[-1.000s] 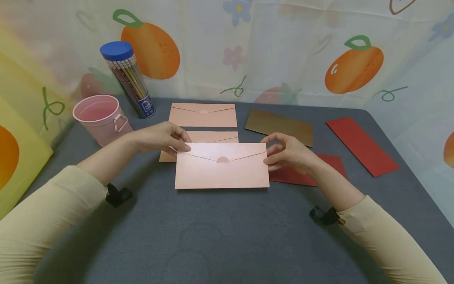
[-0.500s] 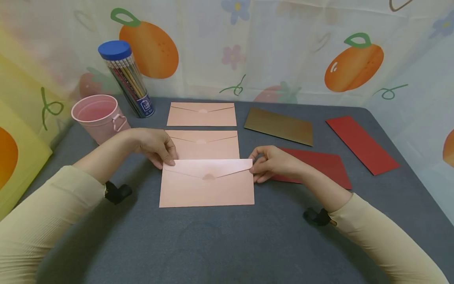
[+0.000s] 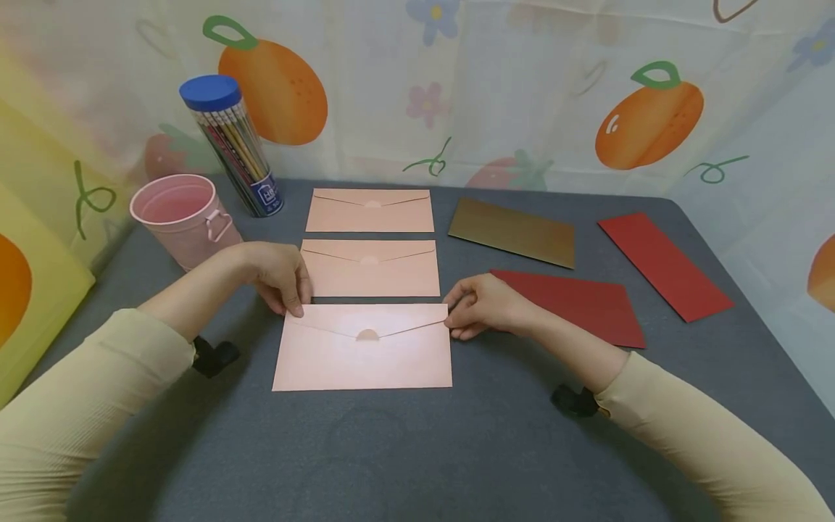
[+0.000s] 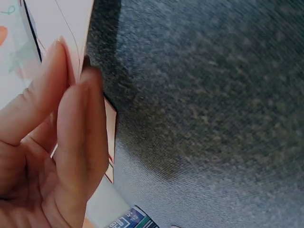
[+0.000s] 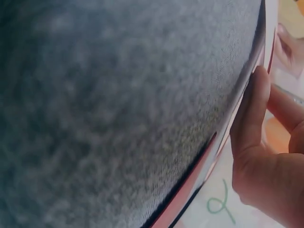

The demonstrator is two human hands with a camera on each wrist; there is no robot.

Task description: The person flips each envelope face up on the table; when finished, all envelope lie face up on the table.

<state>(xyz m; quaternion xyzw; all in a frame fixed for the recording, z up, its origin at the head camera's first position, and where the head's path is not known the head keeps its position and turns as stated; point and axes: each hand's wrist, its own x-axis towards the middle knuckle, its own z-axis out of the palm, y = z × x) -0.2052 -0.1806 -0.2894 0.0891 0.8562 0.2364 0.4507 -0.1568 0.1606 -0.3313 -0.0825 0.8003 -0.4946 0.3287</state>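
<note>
A pale pink envelope (image 3: 365, 366) with a closed flap lies nearest the person on the dark grey table. My left hand (image 3: 280, 279) pinches its upper left corner between thumb and fingers. At the upper right edge, my right hand (image 3: 485, 308) holds it the same way. The left wrist view has the thumb and fingers on either side of the envelope (image 4: 71, 21). Two more pink envelopes lie behind it in a column, a middle one (image 3: 372, 279) and a far one (image 3: 369, 217). A red envelope (image 3: 574, 301) lies partly behind my right hand.
A brown-gold envelope (image 3: 515, 232) lies at the back right, with another red envelope (image 3: 665, 268) beyond it. At the left stand a pink bucket (image 3: 179, 235) and a blue-lidded tube of pencils (image 3: 235, 148). A printed fruit cloth (image 3: 509, 94) hangs behind the table (image 3: 417, 464).
Both hands have brought the pink envelope toward the person and to the left. It has come down close to the table, and the middle envelope is now uncovered.
</note>
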